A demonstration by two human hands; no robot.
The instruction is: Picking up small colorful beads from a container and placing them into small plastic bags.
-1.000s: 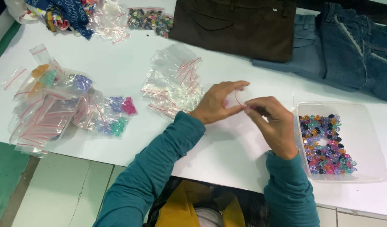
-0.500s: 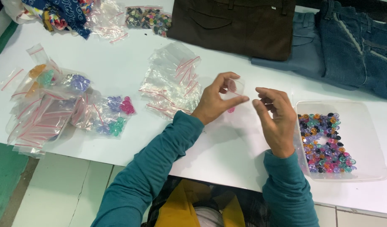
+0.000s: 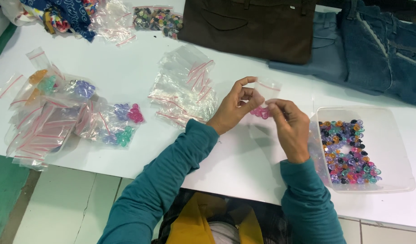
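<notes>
White table (image 3: 244, 167): both hands pinch small clear bag (image 3: 265, 90) of pink beads (image 3: 261, 112)

A white table (image 3: 126, 72) fills most of the view, evenly lit with only soft shadows on its top. Below its near edge the floor (image 3: 72, 203) shows pale tiles with dark joints, and a green strip (image 3: 4, 190) runs along the left side. At the far edge of the table lie a dark brown garment (image 3: 253, 27) and blue jeans (image 3: 375, 49), with a heap of patterned blue cloth (image 3: 63, 13) in the far left corner.
</notes>
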